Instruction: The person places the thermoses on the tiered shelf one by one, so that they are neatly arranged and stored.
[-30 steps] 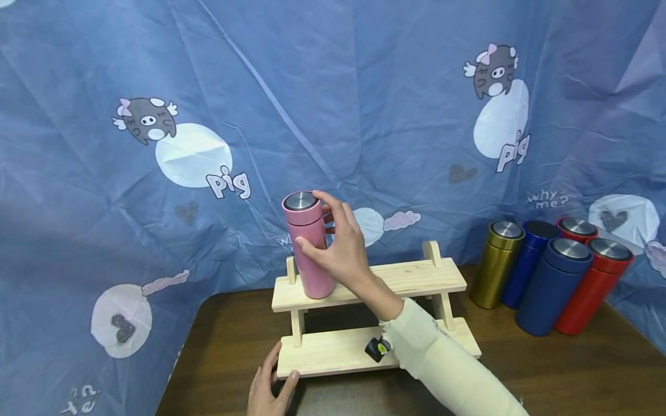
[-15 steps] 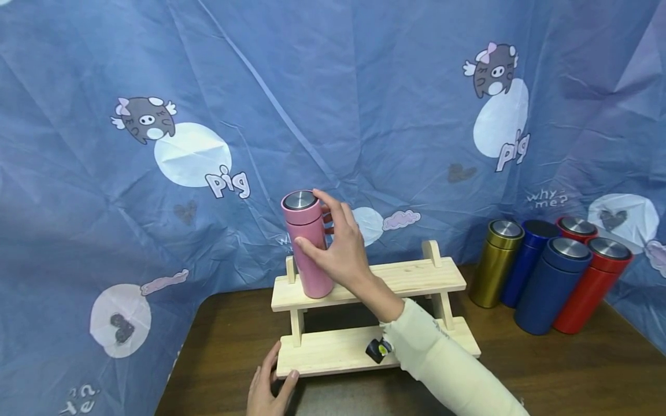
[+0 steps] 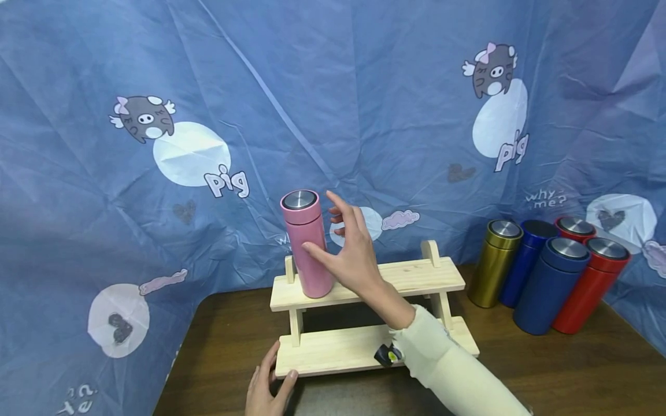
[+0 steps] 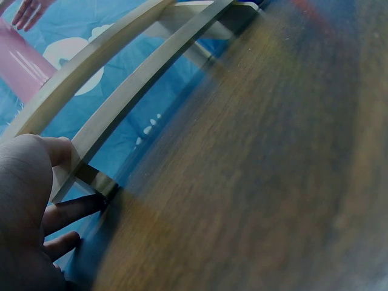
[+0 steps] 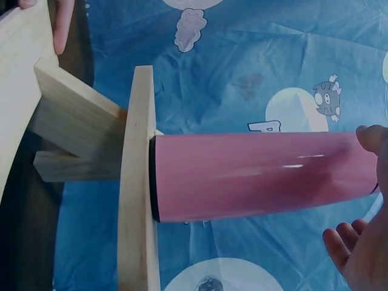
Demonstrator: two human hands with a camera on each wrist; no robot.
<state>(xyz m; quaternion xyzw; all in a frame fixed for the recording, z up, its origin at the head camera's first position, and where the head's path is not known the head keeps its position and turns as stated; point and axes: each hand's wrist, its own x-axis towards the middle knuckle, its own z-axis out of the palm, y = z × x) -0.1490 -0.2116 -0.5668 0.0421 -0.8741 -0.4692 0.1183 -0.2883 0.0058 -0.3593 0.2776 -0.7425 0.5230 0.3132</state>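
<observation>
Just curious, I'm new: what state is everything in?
Pink flask: upright, lidded
Two-tier wooden shelf: standing
Gold flask: upright, lidded
Glossy blue flask: upright
Matte blue flask: upright, lidded
Front red flask: upright, lidded
Rear red flask: lidded
Left hand: gripping shelf corner
Right hand: open beside pink flask

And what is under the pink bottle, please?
The pink bottle stands on the upper shelf, above the lower shelf. The spot beneath its base is covered, so unseen.

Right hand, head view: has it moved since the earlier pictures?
Yes: the right hand has shifted rightward against the wooden shelf, its index fingertip now clear of the pink bottle.
</observation>
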